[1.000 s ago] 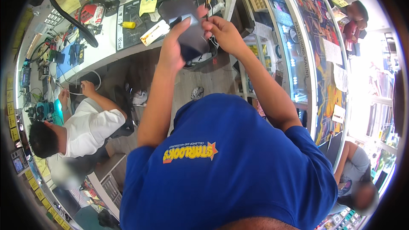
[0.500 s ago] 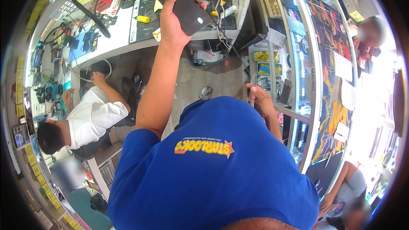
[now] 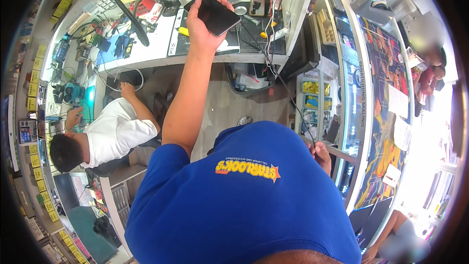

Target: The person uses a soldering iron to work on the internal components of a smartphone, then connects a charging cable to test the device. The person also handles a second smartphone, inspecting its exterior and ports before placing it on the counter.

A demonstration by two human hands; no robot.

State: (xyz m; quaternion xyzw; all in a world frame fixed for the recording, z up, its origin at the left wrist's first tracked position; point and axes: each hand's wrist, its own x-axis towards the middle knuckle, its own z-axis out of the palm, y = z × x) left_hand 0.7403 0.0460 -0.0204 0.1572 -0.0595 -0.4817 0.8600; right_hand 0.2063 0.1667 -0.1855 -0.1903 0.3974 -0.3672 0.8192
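Observation:
My left hand (image 3: pixel 200 29) is stretched out over the workbench. Its fingers and thumb are closed round a dark smartphone (image 3: pixel 221 16), which is tilted, with a pale rim catching light along its lower edge. Down at my right side, my right hand (image 3: pixel 321 155) has curled fingers pinching a thin black cable (image 3: pixel 295 105). That cable runs down from the bench edge to my fingers, and its end is hidden. My blue shirt partly covers the right forearm.
A dark work mat (image 3: pixel 254 39) lies on the white bench among cables and small tools. Beneath it stands a black bin (image 3: pixel 249 85) holding assorted items. A person in a white shirt (image 3: pixel 119 132) sits at my left. A lit glass display case (image 3: pixel 349 117) stands at my right.
The smartphone has tipped in my left hand and looks foreshortened. My right hand has moved lower and closed on the black cable, which now stretches out to it.

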